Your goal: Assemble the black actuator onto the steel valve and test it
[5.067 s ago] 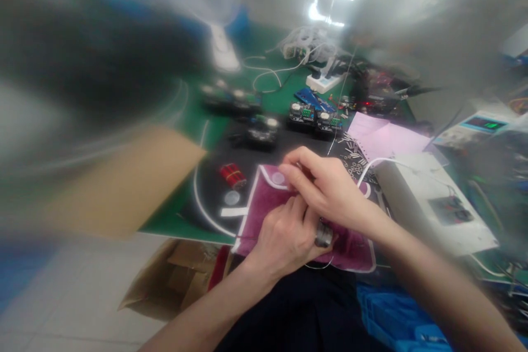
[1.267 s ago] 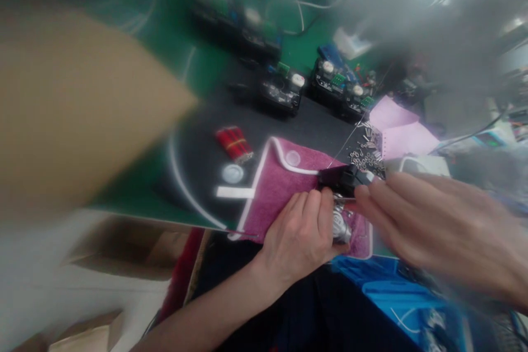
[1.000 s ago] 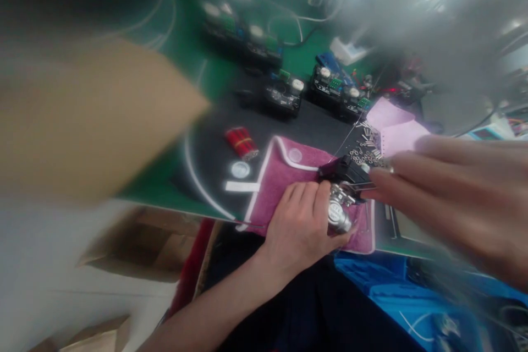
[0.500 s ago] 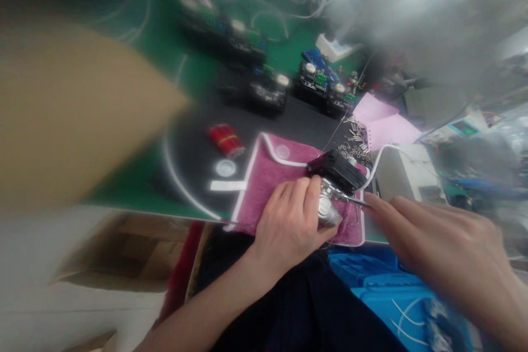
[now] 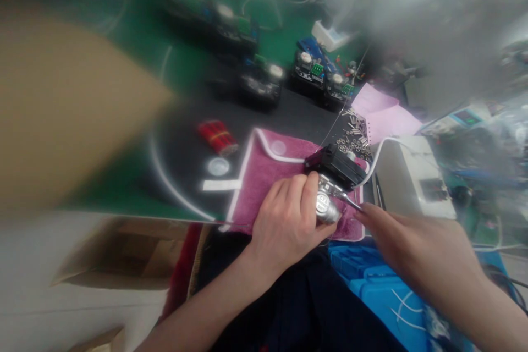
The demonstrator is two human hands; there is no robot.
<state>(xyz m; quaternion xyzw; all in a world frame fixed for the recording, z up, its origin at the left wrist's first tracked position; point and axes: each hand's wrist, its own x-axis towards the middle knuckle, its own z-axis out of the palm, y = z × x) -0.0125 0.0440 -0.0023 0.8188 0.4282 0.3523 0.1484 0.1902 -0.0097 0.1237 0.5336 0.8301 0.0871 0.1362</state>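
Observation:
My left hand (image 5: 286, 214) is wrapped around a silver metal fitting (image 5: 325, 206) with a round embossed face. The fitting sits against a black housing (image 5: 336, 166), which has a white tube at either side. A slim silver wrench (image 5: 348, 199) reaches to the top of the fitting, near the black housing. Its outer end is in my closed right hand (image 5: 396, 231), whose fingertips are partly hidden. Under the fitting and the housing lies a purple cloth (image 5: 264, 173) with white edging.
Left of the cloth lie a bundle of red cylinders (image 5: 218, 136) and a clear disc (image 5: 218, 166). Behind stand several black units with circuit boards (image 5: 309, 72). Loose metal pins and rings (image 5: 352, 135), pink paper (image 5: 388, 115) and a white box (image 5: 412, 176) are at right; blue bins (image 5: 383, 291) sit below.
My right hand has swung slightly down with the wrench, which now slants more steeply. My left hand keeps its grip on the fitting. The view has shifted a little.

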